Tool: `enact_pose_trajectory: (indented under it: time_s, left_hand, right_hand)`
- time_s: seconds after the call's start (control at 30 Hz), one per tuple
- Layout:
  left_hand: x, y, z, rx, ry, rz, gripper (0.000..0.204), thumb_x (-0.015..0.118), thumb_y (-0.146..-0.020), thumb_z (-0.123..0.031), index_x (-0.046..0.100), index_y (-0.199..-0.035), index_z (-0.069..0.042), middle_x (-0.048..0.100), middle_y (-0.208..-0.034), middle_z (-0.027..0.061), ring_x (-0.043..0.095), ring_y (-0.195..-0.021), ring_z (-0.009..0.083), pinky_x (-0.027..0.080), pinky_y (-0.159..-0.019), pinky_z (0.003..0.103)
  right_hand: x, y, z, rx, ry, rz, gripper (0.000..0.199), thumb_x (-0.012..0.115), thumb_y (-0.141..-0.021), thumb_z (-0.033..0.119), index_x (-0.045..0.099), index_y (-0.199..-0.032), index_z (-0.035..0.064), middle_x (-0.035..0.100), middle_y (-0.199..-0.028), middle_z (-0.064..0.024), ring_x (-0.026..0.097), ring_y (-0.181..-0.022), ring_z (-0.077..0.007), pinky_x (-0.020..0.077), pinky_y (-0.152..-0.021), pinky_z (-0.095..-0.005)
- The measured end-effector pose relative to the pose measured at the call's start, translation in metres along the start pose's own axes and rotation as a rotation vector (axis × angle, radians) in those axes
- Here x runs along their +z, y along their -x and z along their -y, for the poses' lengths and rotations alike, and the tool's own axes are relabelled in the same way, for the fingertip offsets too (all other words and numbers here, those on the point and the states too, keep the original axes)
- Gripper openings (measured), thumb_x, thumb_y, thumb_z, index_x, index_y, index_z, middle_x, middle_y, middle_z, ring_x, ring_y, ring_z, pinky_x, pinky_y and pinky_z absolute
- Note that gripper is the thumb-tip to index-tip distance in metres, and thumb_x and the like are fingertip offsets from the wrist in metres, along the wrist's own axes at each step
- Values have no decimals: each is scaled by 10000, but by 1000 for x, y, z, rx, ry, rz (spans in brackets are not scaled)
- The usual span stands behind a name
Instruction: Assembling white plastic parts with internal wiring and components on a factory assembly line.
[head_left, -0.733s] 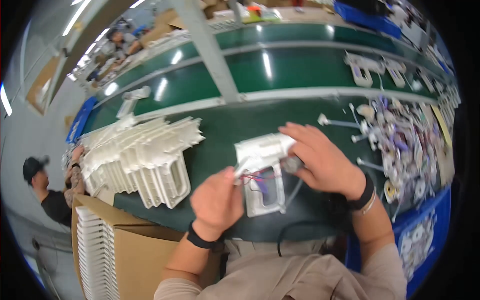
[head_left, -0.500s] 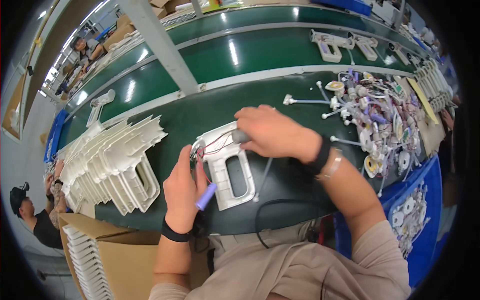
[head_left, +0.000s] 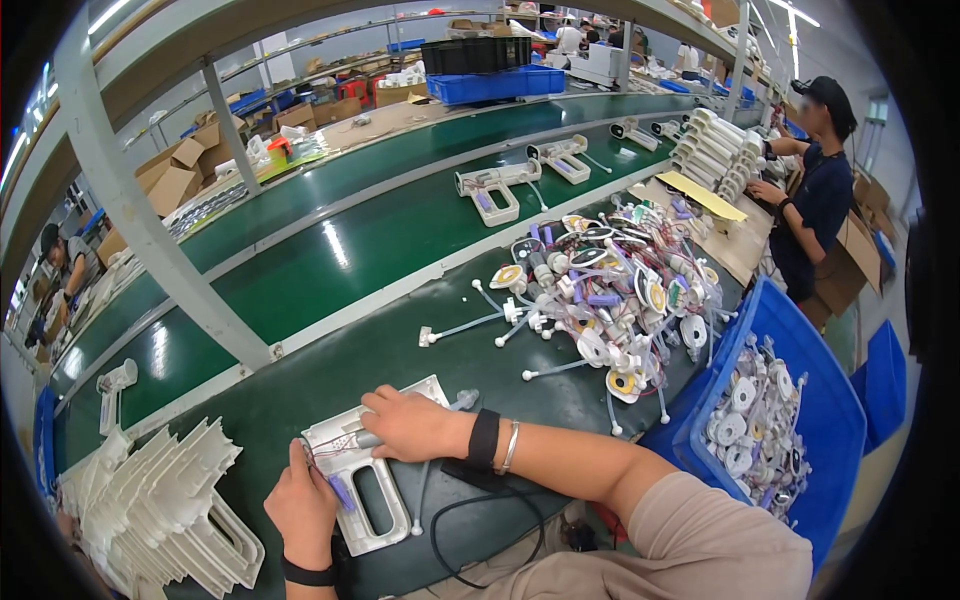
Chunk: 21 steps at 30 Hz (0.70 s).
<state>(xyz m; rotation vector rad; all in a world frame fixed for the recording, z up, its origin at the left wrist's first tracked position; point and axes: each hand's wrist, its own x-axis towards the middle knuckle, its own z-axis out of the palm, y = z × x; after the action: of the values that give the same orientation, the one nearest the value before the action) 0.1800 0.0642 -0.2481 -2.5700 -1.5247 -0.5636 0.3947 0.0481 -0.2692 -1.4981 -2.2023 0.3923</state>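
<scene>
A white plastic housing half (head_left: 368,542) with a looped handle lies open side up on the dark green bench. My left hand (head_left: 302,508) is closed at its left edge, with some fingertips hidden. Beside that thumb, a purple cylinder (head_left: 341,492) rests along the handle, with thin red and dark wires (head_left: 328,456) above it. My right hand (head_left: 408,425) reaches over the housing's upper part, its fingers closed on a small grey cylinder (head_left: 368,439). A pale thin tube (head_left: 420,497) with a white end runs down beside the handle.
Stacked white housing halves (head_left: 165,510) stand at left. A heap of wired parts (head_left: 610,290) covers the bench at right, beside a blue bin (head_left: 690,440) of similar parts. Filled housings (head_left: 490,190) sit on the green conveyor (head_left: 290,255). A co-worker (head_left: 820,190) stands at far right.
My view has swung to the right. The purple cylinder, hanging by my left hand before, now lies along the housing's handle. The grey cylinder is closer to the housing under my right hand.
</scene>
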Motion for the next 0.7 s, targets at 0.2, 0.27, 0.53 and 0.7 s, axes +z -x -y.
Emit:
enact_pose_trajectory:
  time_s: [0.2, 0.27, 0.53, 0.7]
  left_hand:
    - [1, -21, 1, -112, 0, 183, 410, 571, -844, -167, 515, -1242, -89, 624, -695, 210, 613, -620, 390, 473, -546, 491]
    - [15, -20, 7, -76, 127, 110, 415, 565, -841, -166, 505, -1244, -85, 617, -697, 219, 608, -642, 406, 470, -563, 504]
    - [17, -7, 19, -12, 116, -76, 463, 623, -805, -111, 520, -1251, -39, 592, -624, 141, 598, -554, 316, 467, -518, 406]
    - [18, -4, 21, 30, 160, 58, 496, 613, -817, -104, 477, -1287, -21, 600, -659, 145, 604, -576, 318, 472, -523, 406]
  right_hand:
    - [16, -9, 5, 69, 265, -10, 329, 628, -795, 294, 612, -1027, 63, 524, -1176, -185, 468, -1153, -335, 340, -903, -613]
    - [-8, -4, 16, 112, 202, 86, 372, 649, -792, 309, 595, -1063, 60, 540, -1160, -158, 531, -1069, -304, 379, -868, -556]
    - [17, 2, 11, -34, 226, -151, 331, 660, -796, 315, 599, -956, 31, 539, -1042, -126, 522, -1013, -283, 373, -850, -544]
    - [18, 5, 11, -8, 222, -170, 325, 657, -800, 298, 597, -960, 21, 537, -1141, -159, 511, -1071, -295, 349, -904, -561]
